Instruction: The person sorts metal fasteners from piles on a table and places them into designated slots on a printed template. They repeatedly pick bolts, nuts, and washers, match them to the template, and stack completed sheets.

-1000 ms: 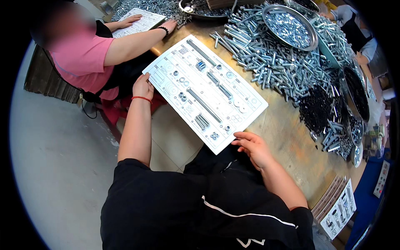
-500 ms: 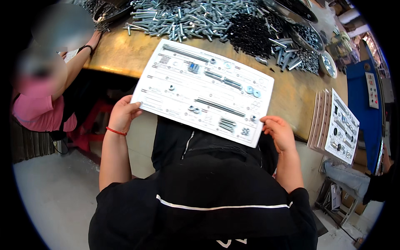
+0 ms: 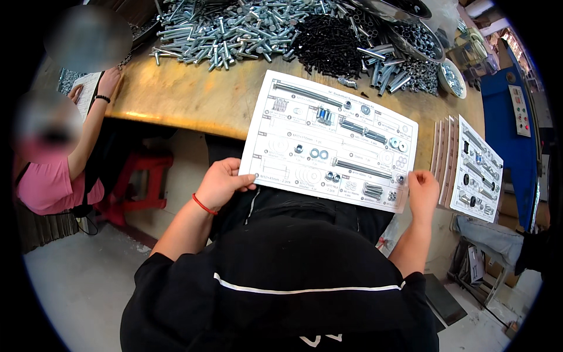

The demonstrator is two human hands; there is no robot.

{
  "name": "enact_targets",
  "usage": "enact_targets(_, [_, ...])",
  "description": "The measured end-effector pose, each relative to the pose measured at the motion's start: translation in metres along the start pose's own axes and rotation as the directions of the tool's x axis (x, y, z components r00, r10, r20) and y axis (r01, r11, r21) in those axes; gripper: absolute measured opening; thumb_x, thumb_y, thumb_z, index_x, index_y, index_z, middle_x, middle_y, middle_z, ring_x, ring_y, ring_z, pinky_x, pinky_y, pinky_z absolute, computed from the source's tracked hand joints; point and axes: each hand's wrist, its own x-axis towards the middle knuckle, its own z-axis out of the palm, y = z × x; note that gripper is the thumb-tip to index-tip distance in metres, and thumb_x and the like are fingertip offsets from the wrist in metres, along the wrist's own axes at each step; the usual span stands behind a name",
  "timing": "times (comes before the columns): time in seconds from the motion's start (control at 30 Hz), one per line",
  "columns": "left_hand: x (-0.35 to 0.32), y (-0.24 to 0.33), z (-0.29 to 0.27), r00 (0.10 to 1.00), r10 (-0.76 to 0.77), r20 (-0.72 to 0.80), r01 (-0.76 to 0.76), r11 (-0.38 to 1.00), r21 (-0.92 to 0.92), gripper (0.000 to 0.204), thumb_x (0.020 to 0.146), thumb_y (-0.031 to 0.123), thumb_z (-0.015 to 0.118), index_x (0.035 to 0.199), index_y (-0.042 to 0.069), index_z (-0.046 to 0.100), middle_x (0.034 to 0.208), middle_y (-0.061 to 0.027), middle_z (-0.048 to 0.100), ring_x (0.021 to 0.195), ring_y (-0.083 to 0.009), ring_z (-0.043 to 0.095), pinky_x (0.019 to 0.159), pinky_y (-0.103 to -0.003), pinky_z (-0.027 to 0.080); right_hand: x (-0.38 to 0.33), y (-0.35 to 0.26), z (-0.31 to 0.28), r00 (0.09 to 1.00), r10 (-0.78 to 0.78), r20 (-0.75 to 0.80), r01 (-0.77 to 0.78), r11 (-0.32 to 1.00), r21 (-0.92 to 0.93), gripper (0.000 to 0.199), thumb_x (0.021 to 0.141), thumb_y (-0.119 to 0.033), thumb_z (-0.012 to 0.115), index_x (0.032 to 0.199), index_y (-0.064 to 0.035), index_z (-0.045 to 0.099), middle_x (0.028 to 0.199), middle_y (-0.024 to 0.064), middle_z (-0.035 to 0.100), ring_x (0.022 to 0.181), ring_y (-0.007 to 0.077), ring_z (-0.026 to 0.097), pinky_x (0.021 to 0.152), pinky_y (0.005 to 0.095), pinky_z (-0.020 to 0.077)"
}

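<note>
You held the card (image 3: 331,141) by its two near corners, its far edge lying over the bench (image 3: 187,97). Your left hand (image 3: 221,182) was clenched on the near-left corner, thumb on top; your right hand (image 3: 422,192) pinched the near-right corner. Bolts and washers were fixed to the card between your grips. Just right of your right hand lay a stack of similar cards (image 3: 475,170). Beyond the card, well past both grips, loose bolts (image 3: 234,29) and black screws (image 3: 328,44) were heaped.

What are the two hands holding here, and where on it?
Both hold one white parts card: left hand at its near-left corner, right hand at its near-right corner.
</note>
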Motion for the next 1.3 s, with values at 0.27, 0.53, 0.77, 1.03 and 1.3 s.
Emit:
enact_targets(0.27, [0.040,0.037,-0.045,0.930,0.248,-0.272,-0.116,0.898,0.423,0.026,0.089,0.022,0.071,0.080,-0.002,0.066,0.068,-0.0038,0.064,0.061,-0.0084,0.057,0.057,-0.025,0.046,0.100,-0.114,0.073,0.859,-0.495,0.133,0.499,0.867,0.002,0.020,0.078,-0.014,0.072,0.095,-0.0026,0.071,0.095,0.0119,0.065,0.083,0.0266,0.063,0.075,0.0351,0.0501])
enact_targets(0.53, [0.119,0.040,-0.033,0.668,0.658,-0.347,-0.408,0.714,0.569,0.020,0.088,0.023,0.069,0.088,0.002,0.068,0.070,-0.0045,0.065,0.062,-0.0119,0.059,0.058,-0.027,0.046,0.137,-0.143,0.113,0.873,-0.435,0.221,0.467,0.876,-0.119,0.020,0.076,-0.019,0.073,0.091,-0.0058,0.074,0.089,0.0102,0.068,0.081,0.0265,0.066,0.074,0.0371,0.0515])
enact_targets(0.77, [0.121,0.040,-0.020,0.607,0.702,-0.374,-0.288,0.632,0.719,0.017,0.086,0.025,0.070,0.087,0.008,0.070,0.071,-0.0070,0.066,0.062,-0.0190,0.062,0.059,-0.030,0.048,0.146,-0.133,0.114,0.844,-0.462,0.274,0.486,0.874,-0.025,0.024,0.077,-0.020,0.074,0.098,-0.0101,0.074,0.084,0.0050,0.066,0.076,0.0215,0.064,0.069,0.0339,0.0502])
enact_targets(1.03, [0.121,0.041,-0.016,0.549,0.755,-0.359,-0.279,0.570,0.773,0.016,0.085,0.024,0.070,0.086,0.008,0.071,0.073,-0.0079,0.066,0.064,-0.0218,0.064,0.059,-0.032,0.049,0.147,-0.137,0.114,0.824,-0.487,0.288,0.521,0.852,-0.050,0.025,0.077,-0.023,0.074,0.100,-0.0113,0.074,0.086,0.0040,0.067,0.078,0.0222,0.065,0.070,0.0344,0.0507])
enact_targets(1.3, [0.122,0.040,-0.015,0.533,0.768,-0.355,-0.267,0.550,0.791,0.016,0.085,0.024,0.069,0.084,0.009,0.070,0.073,-0.0078,0.066,0.064,-0.0230,0.063,0.059,-0.033,0.049,0.148,-0.139,0.114,0.824,-0.482,0.299,0.517,0.855,-0.044,0.023,0.077,-0.022,0.074,0.098,-0.0113,0.074,0.083,0.0032,0.066,0.075,0.0209,0.064,0.068,0.0339,0.0502])
